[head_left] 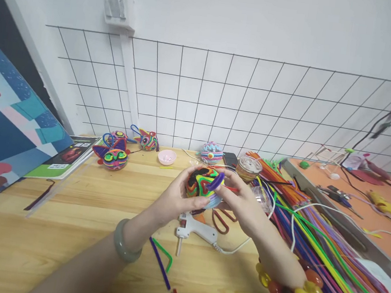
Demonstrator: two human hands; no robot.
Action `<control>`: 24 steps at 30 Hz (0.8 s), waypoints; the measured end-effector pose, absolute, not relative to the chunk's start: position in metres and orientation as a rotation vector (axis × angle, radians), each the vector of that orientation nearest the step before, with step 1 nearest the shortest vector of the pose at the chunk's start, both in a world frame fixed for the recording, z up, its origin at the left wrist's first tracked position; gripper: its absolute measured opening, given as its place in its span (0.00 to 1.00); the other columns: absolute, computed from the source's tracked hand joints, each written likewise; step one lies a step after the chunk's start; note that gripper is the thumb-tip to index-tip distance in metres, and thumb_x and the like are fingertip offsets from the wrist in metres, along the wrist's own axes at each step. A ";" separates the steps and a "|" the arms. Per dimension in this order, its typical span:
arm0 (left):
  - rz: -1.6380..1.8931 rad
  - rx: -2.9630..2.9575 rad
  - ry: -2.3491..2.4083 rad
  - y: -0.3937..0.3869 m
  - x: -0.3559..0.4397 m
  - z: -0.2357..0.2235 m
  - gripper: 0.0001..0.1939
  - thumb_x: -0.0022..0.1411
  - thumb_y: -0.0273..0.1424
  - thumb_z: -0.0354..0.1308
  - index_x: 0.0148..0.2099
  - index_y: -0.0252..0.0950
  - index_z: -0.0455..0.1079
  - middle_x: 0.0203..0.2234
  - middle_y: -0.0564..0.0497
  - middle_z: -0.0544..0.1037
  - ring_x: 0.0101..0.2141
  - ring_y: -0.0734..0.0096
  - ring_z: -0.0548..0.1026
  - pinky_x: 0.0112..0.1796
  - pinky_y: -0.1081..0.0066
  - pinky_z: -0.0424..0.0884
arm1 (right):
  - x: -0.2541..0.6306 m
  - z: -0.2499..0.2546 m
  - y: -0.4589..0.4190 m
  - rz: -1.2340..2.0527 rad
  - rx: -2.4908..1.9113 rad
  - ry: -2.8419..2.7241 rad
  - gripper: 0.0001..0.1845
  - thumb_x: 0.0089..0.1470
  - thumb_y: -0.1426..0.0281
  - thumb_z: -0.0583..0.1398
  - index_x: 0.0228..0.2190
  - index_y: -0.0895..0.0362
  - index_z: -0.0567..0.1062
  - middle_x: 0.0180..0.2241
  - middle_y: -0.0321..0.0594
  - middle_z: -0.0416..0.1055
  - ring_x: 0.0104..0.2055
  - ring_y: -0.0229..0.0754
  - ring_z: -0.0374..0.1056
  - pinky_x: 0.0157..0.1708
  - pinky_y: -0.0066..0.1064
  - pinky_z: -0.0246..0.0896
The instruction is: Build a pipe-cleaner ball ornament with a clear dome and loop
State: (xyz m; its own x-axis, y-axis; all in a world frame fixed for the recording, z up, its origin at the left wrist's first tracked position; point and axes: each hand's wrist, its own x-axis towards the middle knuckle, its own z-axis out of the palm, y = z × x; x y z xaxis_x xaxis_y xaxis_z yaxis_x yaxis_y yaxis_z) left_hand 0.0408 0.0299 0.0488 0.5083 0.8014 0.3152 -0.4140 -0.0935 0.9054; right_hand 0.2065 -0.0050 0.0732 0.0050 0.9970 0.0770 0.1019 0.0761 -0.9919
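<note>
Both my hands hold a multicoloured ball wound from pipe cleaners above the wooden table. My left hand cups it from the left, fingers curled round it. My right hand grips its right side and pinches a purple pipe-cleaner loop against it. A grey-green bangle is on my left wrist, a bead bracelet on my right.
A white glue gun and red-handled scissors lie under my hands. A big heap of pipe cleaners fills the right. Finished figures, a pink dish and a jar stand at the back; loose green and purple pipe cleaners lie near.
</note>
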 end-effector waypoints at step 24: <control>1.883 0.560 0.397 0.076 -0.061 0.100 0.08 0.55 0.28 0.47 0.24 0.37 0.56 0.15 0.56 0.58 0.17 0.77 0.59 0.19 0.76 0.57 | 0.225 0.069 0.010 1.318 -1.019 -0.984 0.23 0.52 0.62 0.61 0.49 0.51 0.66 0.43 0.41 0.76 0.40 0.48 0.75 0.37 0.41 0.73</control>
